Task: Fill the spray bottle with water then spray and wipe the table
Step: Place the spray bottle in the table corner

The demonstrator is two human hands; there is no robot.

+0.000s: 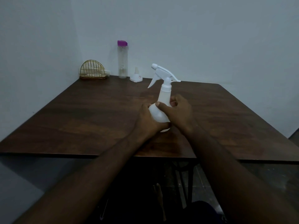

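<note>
The spray bottle point(162, 101) stands upright near the middle of the counter point(80, 120), a little toward its near edge, and both hands hold its round lower part. The left hand point(148, 118) wraps the base from the left side, its grip clamped on the bottle; the right hand point(178, 110) closes its grip on the body from the right, with the thumb laid across the front. The white trigger head point(162, 73) is on the neck, so I judge that it must be unscrewed before any water goes in. The risk here is that the bottle looks light and tall, so if one hand twists the head while the other holds too loosely, the bottle can turn in the palm or tip over. Along the far edge stand the water bottle with a purple cap point(122, 59), a small white funnel point(136, 76) and, at the far left corner, a wire napkin holder point(93, 70). Pouring without the funnel could spill water on the wood.
</note>
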